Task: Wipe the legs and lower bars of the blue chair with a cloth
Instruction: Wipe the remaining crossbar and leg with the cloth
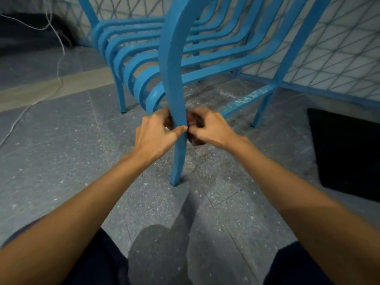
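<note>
The blue chair [144, 58] with curved slats stands on the stone floor, its near front leg [178, 157] straight before me. A dark red cloth [194, 120] is wrapped behind that leg at mid height, mostly hidden by my fingers. My left hand [156, 132] grips the cloth on the leg's left side, thumb pressed on the leg. My right hand [207, 127] grips the cloth's other end on the right side. A lower side bar [246, 101] with worn paint runs back to the rear leg [264, 108].
A blue-framed mesh fence [329, 64] stands behind the chair. A black mat [347, 149] lies on the floor at right. A thin white cord [59, 64] trails across the floor at left. My knees in dark trousers [98, 262] are at the bottom edge.
</note>
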Motion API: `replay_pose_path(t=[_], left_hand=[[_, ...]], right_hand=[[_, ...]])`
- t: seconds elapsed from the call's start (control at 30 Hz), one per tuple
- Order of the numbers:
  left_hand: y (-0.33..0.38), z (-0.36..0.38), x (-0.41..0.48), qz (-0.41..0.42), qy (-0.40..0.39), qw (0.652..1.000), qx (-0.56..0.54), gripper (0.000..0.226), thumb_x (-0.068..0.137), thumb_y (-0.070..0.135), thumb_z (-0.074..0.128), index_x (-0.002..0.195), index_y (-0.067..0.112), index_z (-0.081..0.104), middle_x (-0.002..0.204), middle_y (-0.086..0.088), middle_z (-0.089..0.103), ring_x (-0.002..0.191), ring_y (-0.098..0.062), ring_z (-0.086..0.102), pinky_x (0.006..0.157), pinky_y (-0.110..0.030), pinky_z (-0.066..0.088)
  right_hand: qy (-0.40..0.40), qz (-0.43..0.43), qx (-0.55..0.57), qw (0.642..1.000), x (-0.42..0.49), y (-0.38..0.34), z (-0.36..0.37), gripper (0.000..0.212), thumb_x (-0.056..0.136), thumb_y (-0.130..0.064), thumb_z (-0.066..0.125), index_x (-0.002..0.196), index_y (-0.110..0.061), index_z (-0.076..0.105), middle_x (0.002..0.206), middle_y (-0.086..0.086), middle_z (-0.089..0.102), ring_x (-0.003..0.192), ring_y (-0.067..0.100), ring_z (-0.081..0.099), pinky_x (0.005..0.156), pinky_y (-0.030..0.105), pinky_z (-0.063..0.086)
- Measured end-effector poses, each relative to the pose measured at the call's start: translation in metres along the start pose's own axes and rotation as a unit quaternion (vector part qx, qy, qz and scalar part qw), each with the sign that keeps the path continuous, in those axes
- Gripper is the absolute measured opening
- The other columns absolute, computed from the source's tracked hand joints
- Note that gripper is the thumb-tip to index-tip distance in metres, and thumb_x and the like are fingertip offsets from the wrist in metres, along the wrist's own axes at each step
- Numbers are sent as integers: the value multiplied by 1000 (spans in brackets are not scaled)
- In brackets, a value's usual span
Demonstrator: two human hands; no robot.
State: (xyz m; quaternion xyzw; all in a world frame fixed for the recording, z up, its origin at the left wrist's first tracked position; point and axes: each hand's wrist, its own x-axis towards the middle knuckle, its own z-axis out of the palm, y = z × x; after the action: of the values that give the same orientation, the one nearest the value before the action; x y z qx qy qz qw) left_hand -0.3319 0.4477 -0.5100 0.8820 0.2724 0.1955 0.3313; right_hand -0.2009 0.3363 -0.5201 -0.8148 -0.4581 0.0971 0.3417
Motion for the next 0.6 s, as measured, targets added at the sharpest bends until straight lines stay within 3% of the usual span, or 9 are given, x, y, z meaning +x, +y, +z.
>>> replay_pose_path(t=[0.1, 0.23, 0.3, 0.37, 0.43, 0.6], left_hand=[[-7, -1, 2, 29, -20, 999, -12, 30, 75, 44, 65, 100, 27, 64, 98, 7, 69, 97, -18, 64, 81, -42, 53], [-12, -4, 6, 54, -40, 998, -13, 37, 74, 47, 64, 102, 23, 64, 99, 3, 69, 95, -22, 64, 79, -43, 53], [-15, -5, 8, 59, -46, 997, -12, 35, 75, 47, 65, 102, 25, 64, 98, 5, 68, 91, -20, 64, 78, -42, 54], [-16, -5, 11, 67, -45, 997, -11, 34, 75, 47, 66, 103, 27, 64, 97, 7, 68, 89, -17, 64, 77, -42, 54], [-16, -4, 12, 69, -48, 996, -13, 34, 75, 46, 67, 104, 28, 64, 99, 7, 69, 91, -16, 64, 78, -42, 54], [-19, -4, 12, 80, -45, 996, -15, 40, 71, 51, 65, 105, 29, 64, 99, 8, 70, 91, -15, 66, 79, -41, 55]], right_hand=[[29, -22, 24, 999, -7, -10, 19, 41, 79, -6, 56, 119, -10, 62, 110, 8, 68, 98, 20, 62, 80, 16, 43], [36, 29, 14, 999, -2, -8, 11, 35, 80, -1, 55, 112, -10, 65, 90, -5, 66, 77, 2, 57, 70, 7, 43], [45, 69, -16, 996, 8, -4, 7, 23, 83, -4, 57, 104, -8, 65, 82, -1, 63, 74, 13, 59, 67, 19, 46], [74, 91, -36, 992, 20, 0, 10, 19, 83, -6, 59, 102, -4, 64, 89, 11, 67, 85, 28, 62, 74, 28, 43], [107, 86, -16, 990, 17, -2, 22, 23, 81, -3, 60, 104, -3, 64, 98, 16, 68, 94, 32, 62, 81, 30, 44], [160, 66, 72, 982, -23, -14, 38, 40, 80, 1, 60, 118, -9, 62, 111, 6, 70, 102, 15, 63, 88, 16, 42]])
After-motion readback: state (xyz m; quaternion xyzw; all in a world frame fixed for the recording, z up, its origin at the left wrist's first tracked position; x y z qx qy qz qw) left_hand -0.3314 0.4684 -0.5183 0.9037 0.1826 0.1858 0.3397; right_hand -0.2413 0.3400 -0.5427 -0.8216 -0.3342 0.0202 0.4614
